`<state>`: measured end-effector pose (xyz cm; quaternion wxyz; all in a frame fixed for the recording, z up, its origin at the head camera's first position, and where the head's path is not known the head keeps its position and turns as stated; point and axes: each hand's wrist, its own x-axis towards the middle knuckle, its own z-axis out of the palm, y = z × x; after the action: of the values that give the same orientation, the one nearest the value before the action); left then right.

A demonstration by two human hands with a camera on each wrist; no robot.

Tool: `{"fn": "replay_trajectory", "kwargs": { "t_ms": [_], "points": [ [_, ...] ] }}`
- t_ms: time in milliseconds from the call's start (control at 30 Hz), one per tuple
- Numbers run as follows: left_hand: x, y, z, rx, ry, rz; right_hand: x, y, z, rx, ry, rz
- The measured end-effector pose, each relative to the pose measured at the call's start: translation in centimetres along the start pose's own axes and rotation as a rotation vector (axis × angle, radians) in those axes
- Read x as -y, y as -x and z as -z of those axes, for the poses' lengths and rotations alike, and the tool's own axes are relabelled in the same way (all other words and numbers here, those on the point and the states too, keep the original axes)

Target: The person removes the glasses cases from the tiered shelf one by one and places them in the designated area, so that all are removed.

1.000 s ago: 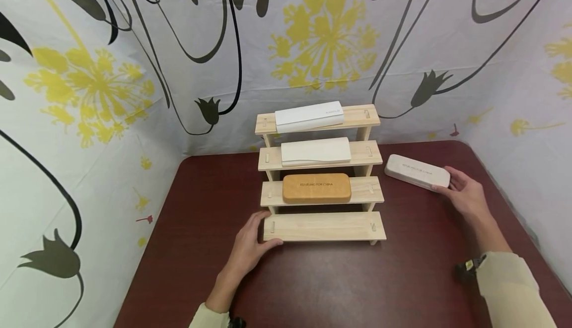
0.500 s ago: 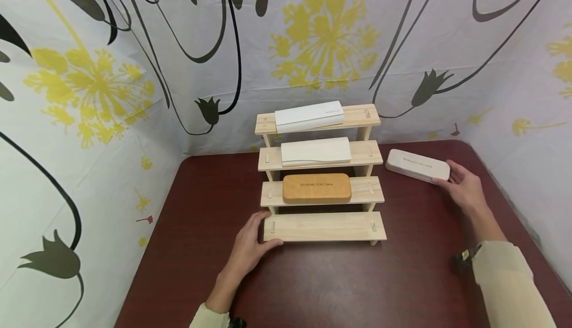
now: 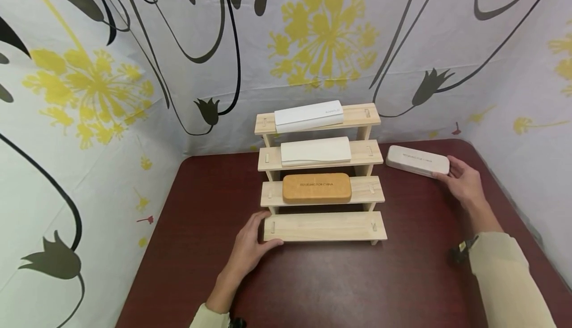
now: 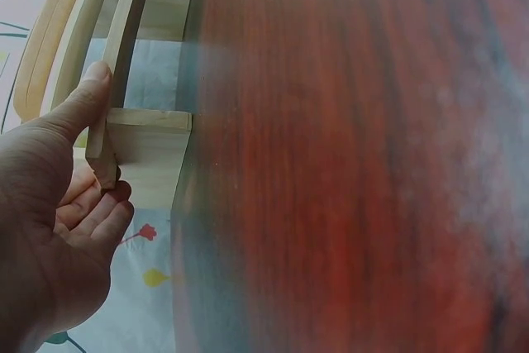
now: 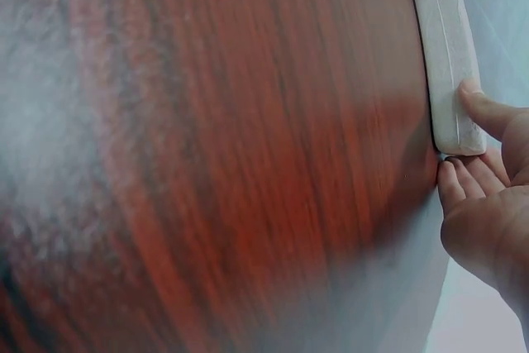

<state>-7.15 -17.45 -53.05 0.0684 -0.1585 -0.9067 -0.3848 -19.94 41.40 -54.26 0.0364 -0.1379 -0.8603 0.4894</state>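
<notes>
The right hand [image 3: 464, 184] pinches the right end of the grey case [image 3: 417, 161]. Its thumb is on the near side, and its other fingers bend in at the end, as the right wrist view shows. The grey case lies on the red-brown table [image 3: 330, 283], near the back edge, to the right of the rack [image 3: 357, 114] and apart from it. It tilts a bit, with its left end farther back. It has small words on top, too blurry to read.

The left hand [image 3: 249, 245] grips the left end of the low step [image 3: 323, 227] of the rack. The thumb is on the front edge, and the fingers curl round the end.

The rack is made of light wood and has four steps. The top step bears a white case [image 3: 309, 116], set a little askew. The next one down bears a cream case [image 3: 316, 152]. Below that sits a tan case [image 3: 316, 189] with dark words on it. Behind the table hangs a white cloth [image 3: 254, 65] with yellow and grey flowers.
</notes>
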Motion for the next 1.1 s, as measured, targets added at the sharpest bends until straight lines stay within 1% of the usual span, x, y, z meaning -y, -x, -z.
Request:
{"fn": "replay_trajectory", "kwargs": {
  "t_ms": [200, 400, 633, 900, 1100],
  "points": [
    [0.0, 0.0, -0.1, -0.007, -0.005, -0.015, 0.2, -0.4, 0.0, -0.007, 0.019, -0.009],
    [0.1, 0.0, 0.0, 0.013, 0.002, 0.023, 0.8, -0.3, 0.0, -0.005, 0.035, -0.031],
    [0.1, 0.0, -0.1, 0.016, 0.004, 0.029, 1.2, -0.4, 0.1, 0.003, 0.078, -0.063],
    [0.2, 0.0, -0.1, 0.02, 0.013, 0.031, 1.1, -0.7, -0.1, -0.061, 0.188, -0.065],
    [0.2, -0.1, -0.1, 0.023, 0.015, 0.033, 1.0, -1.0, -0.1, -0.098, 0.217, -0.045]
  ]
}}
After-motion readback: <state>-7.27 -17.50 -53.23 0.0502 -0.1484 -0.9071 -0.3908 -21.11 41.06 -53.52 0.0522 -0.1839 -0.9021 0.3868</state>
